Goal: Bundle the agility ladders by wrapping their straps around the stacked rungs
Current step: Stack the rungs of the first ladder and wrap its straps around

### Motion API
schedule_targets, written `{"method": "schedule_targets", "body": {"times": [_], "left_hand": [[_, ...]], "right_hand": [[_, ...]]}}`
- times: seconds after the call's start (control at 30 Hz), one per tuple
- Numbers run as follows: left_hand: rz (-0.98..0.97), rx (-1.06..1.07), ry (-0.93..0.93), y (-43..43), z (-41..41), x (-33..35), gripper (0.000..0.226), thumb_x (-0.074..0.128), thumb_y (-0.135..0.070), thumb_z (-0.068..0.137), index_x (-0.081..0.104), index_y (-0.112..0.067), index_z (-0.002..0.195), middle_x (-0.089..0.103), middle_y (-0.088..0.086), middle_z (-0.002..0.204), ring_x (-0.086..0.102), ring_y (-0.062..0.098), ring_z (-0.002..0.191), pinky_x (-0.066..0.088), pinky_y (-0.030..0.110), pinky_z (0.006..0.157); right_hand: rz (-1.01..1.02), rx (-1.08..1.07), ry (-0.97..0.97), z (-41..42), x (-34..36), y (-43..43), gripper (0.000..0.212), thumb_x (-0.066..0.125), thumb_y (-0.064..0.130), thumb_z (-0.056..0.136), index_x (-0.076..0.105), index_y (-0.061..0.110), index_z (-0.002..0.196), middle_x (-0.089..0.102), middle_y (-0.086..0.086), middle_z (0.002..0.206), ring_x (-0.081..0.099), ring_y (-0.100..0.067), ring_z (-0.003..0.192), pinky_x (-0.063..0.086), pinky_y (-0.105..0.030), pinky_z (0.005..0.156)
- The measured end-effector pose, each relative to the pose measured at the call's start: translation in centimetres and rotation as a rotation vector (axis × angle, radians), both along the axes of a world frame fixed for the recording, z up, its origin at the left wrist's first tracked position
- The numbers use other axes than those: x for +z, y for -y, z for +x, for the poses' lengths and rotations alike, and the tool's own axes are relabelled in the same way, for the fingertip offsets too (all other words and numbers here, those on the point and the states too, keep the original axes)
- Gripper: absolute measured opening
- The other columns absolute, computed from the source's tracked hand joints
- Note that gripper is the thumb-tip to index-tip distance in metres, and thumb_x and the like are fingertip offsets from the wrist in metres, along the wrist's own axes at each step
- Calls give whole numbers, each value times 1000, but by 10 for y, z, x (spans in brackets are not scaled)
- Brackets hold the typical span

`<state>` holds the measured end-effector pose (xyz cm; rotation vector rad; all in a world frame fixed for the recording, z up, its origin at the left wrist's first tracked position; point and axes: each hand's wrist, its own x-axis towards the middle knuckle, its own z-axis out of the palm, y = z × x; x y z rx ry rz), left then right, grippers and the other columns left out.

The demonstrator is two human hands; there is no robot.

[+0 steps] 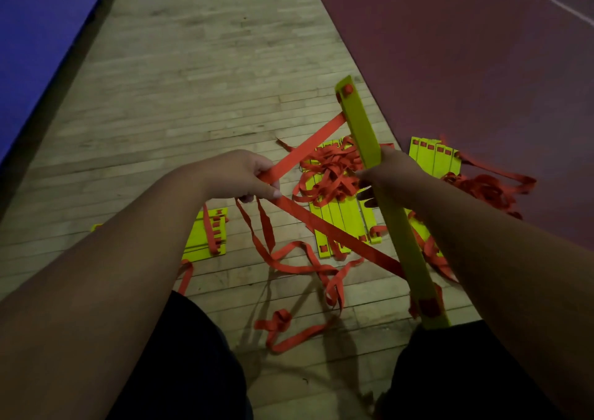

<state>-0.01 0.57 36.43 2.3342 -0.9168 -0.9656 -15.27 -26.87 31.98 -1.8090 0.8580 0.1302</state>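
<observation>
Above the wooden floor point(209, 82), your right hand point(395, 172) is clenched round the middle of the stacked rungs point(406, 249). The yellow stack juts out of your fist both ways, tilted, its far end pointing away from you. Your left hand point(238, 175) pinches the red strap point(308, 145) well to the left of the stack. From that pinch the strap runs in 2 taut lines to the stack, 1 above your right fist and 1 below it. Underneath lie more yellow rungs point(340, 214) amid tangled red strapping, between a blue mat point(38, 34) and a red mat point(466, 50).
</observation>
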Motion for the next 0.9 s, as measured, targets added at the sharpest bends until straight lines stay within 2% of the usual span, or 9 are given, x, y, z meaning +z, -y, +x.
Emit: {"method": "schedule_targets", "body": {"times": [0.17,0.3,0.43,0.5,0.57,0.67,0.77,0.83,0.9], "left_hand": [[-2,13,-14,0,1,0,15,88,-35,90,79,-24,95,74,-2,82,66,11,68,55,28,66],[-10,25,-38,0,0,-1,12,87,-33,91,79,-24,94,73,-1,80,65,12,67,55,31,68],[-10,39,-24,-1,0,-1,11,86,-31,93,79,-23,98,76,2,83,65,13,66,55,30,66],[-12,44,-18,-2,1,0,11,86,-32,93,80,-24,98,78,5,89,65,12,67,56,27,65],[-9,40,-19,-1,0,0,12,87,-34,92,80,-27,99,79,5,94,65,10,67,56,27,66],[-18,31,-23,1,-2,1,14,87,-37,91,80,-29,100,80,1,94,65,8,66,55,27,66],[-29,23,-15,5,-4,2,17,88,-40,90,80,-30,101,78,-5,89,64,6,64,55,26,65],[-35,19,-18,8,-6,2,18,88,-40,89,80,-30,101,76,-7,85,64,6,63,54,27,64],[-45,18,-26,11,-7,1,18,89,-39,88,80,-30,101,76,-7,84,63,7,62,54,29,64]], "right_hand": [[-44,-30,-27,5,-2,-5,11,60,21,108,60,11,112,60,-17,95,59,-25,70,60,-40,62],[62,4,-144,7,6,-16,34,41,43,114,55,12,109,51,-11,99,51,-26,89,54,-45,84],[61,88,-155,9,4,-17,36,44,35,114,58,4,125,59,-19,115,61,-32,105,58,-49,93],[-47,158,-188,8,5,-16,35,54,35,112,65,2,110,66,-17,102,66,-27,89,61,-46,86],[-135,218,-192,5,9,-14,29,66,33,107,67,9,93,68,-9,84,64,-21,72,57,-36,68],[-154,193,-140,3,7,-10,13,76,23,100,68,14,94,70,-7,86,66,-19,70,52,-31,60],[-83,126,-26,6,7,-15,1,68,12,101,66,12,101,71,-14,95,74,-28,80,65,-44,67],[0,86,14,9,5,-17,8,59,8,104,66,7,107,72,-20,101,78,-36,86,67,-55,77],[-21,67,1,10,4,-19,15,54,11,108,66,4,103,71,-18,95,74,-31,78,67,-54,78]]}}
